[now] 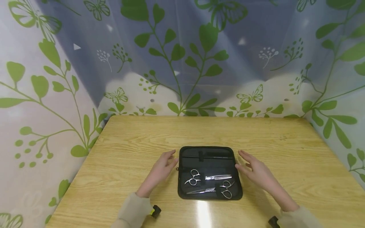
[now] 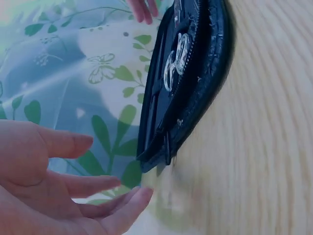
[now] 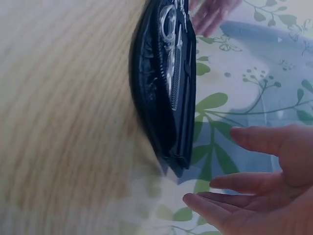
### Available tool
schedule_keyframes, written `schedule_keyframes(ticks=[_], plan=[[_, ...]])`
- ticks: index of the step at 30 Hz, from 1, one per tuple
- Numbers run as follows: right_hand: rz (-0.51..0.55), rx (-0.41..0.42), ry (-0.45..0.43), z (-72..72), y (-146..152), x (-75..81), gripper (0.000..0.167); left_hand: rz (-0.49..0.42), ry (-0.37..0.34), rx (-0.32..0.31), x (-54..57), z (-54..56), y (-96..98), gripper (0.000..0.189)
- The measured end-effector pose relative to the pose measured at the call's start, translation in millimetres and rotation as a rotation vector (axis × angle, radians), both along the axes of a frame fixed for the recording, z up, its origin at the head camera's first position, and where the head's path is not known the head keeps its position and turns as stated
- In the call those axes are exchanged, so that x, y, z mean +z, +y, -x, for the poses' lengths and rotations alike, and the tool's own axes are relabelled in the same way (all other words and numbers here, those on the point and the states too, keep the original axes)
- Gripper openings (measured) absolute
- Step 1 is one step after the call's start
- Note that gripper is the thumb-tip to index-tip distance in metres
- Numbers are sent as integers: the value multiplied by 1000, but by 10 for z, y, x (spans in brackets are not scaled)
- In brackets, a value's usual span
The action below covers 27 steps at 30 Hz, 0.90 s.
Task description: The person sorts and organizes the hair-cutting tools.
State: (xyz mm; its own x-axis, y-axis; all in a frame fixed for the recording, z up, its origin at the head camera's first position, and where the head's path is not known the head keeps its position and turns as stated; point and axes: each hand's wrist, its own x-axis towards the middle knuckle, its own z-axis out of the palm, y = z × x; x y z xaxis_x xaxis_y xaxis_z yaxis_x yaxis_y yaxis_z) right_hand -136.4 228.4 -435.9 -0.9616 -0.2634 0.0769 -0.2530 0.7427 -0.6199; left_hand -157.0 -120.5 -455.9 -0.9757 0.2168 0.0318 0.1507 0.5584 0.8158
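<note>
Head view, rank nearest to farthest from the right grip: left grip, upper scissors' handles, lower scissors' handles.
1. Lower scissors' handles: lower right of the case.
2. Upper scissors' handles: case's left half.
3. Left grip: beyond the case's left edge.

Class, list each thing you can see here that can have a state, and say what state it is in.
Black case: unzipped, lying open on the table
Toothed scissors: strapped in, blades apparently closed
Plain-bladed scissors: strapped in, blades apparently closed
Dark comb-like item: lying in the case's far half
Left hand: fingers relaxed, empty
Right hand: fingers relaxed, empty
Patterned cloth: hanging
</note>
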Motion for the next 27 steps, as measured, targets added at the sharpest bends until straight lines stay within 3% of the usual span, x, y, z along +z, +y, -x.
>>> schedule_keyframes(ticks=[8, 11, 17, 27], plan=[[134, 42, -181, 159, -12, -133, 67, 15, -86, -16, -59, 94, 42, 49], [183, 35, -216, 179, -50, -164, 66, 14, -87, -37, -59, 125, 66, 47], [203, 6, -242, 176, -112, -154, 68, 38, -57, -78, -38, 165, 117, 40], [182, -58, -210, 230, -153, -128, 66, 14, -126, -2, -44, 230, 154, 46]])
